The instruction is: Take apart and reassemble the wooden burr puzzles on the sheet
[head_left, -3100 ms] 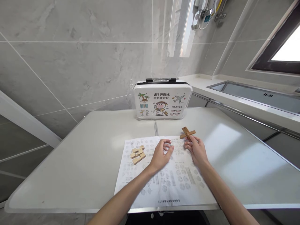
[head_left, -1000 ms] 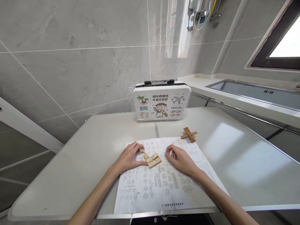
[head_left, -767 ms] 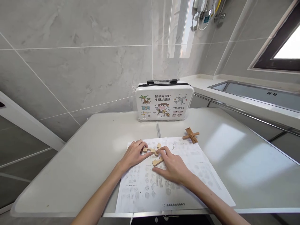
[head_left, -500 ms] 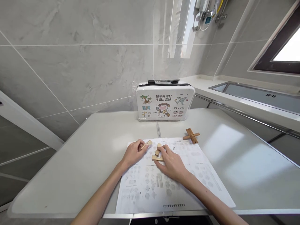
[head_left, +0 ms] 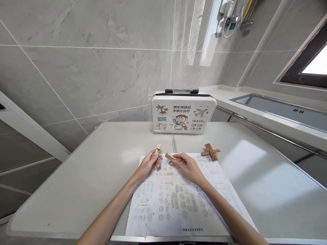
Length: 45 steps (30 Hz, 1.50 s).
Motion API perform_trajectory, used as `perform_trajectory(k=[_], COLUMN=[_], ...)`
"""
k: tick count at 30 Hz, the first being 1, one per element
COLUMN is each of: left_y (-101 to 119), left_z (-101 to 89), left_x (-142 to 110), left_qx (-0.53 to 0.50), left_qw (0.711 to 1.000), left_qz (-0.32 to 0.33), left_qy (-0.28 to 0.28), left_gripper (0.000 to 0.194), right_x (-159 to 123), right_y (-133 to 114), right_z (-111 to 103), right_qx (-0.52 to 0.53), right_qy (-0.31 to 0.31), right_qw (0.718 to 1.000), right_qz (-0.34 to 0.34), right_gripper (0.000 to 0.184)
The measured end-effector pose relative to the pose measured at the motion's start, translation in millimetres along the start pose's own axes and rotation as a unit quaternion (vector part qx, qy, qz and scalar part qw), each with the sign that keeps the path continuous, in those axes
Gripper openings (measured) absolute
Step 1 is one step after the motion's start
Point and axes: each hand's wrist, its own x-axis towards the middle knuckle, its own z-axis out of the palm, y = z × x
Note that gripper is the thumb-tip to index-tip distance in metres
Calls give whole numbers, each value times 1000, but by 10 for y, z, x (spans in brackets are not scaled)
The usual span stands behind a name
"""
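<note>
My left hand (head_left: pixel 150 162) is closed on a pale notched wooden puzzle piece (head_left: pixel 158 147), which points up and away from the fingers. Close by on the right, my right hand (head_left: pixel 188 166) grips a second wooden puzzle piece (head_left: pixel 169 156), tilted, its end toward the left hand. Part of another wooden bit shows under those fingers; whether it is held or lies on the paper I cannot tell. The two held pieces are apart. Beneath both hands lies a printed sheet (head_left: pixel 176 217) covered in small diagrams.
A brown wooden cross-shaped puzzle (head_left: pixel 210 152) rests at the sheet's far right corner. Behind it, a white cartoon-printed case (head_left: pixel 183 115) stands on the white table (head_left: pixel 102 190) near the tiled wall. On the right runs a counter with a sink (head_left: pixel 281 109).
My left hand has turned its piece more upright. My right hand has tilted its piece, which lay crosswise before, and moved it farther from me. The view has shifted slightly.
</note>
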Motion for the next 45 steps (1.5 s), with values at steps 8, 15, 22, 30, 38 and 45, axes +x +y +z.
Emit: perform_trajectory(k=[8,15,22,30,38,45], left_y=[41,27,-25,-69,-37,-22], left_z=[94,160,136,191,207,191], left_x=[-62,-46,-13,-99,-115,-118], left_qx=[34,48,-11,85,188,12], left_qw=[997,997,997,990,980,996], left_qz=[-7,-10,-38,-33,46,-25], left_qy=[-65,-56,-60,-112,52,-86], left_gripper=[75,56,47,66,60,57], right_x=[37,9,-12,-66,-138,-181], right_y=[29,39,-7,-84,-48,33], right_z=[101,106,170,291,326,366], right_qx=[301,324,266,284,-27,-181], right_qy=[-51,-72,-10,-84,82,84], right_qw=[949,940,963,954,987,953], right_qz=[77,84,40,44,-135,-228], right_gripper=[44,43,37,36,21,29])
